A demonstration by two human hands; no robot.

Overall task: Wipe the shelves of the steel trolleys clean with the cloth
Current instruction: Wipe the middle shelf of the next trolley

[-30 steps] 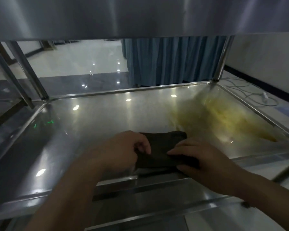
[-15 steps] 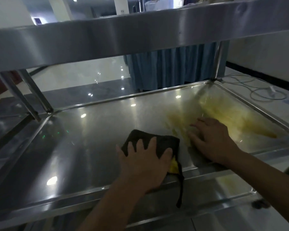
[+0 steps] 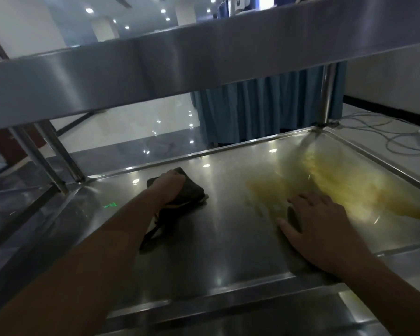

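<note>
Moved since half a second ago: our left hand (image 3: 171, 186) has carried the dark cloth (image 3: 188, 194) from the near middle of the shelf out towards the far left, and our view has dropped lower under the upper shelf (image 3: 155, 76).
Right hand then and now: our right hand (image 3: 325, 229) stays flat at the near edge of the yellow smear (image 3: 344, 190), slid only a little nearer to us.
Cloth: it lies bunched on the middle shelf (image 3: 228, 238) of the steel trolley, far-left of centre, with a dark strap-like tail (image 3: 150, 235) trailing back under our forearm and a sliver of yellow showing at its near edge.
Left grip: our fingers curl over the top of the cloth and press it down onto the steel; we are holding it.
Right grip: fingers spread and straight, palm resting on the shelf, holding nothing.
Step in hand: we judge this as a wiping stroke across the left part of the shelf, with the right hand bracing us.
Dirt left: the yellow smear covers the right side up to the far right corner, well apart from the cloth, so we judge this shelf far from done.
Next move calls for: bringing the cloth across to the right, into the smear, with firm downward pressure, and lifting the right hand out of the way first.
Beyond the trolley: a blue curtain (image 3: 264, 110) and loose white cables (image 3: 398, 139) on the floor.
</note>
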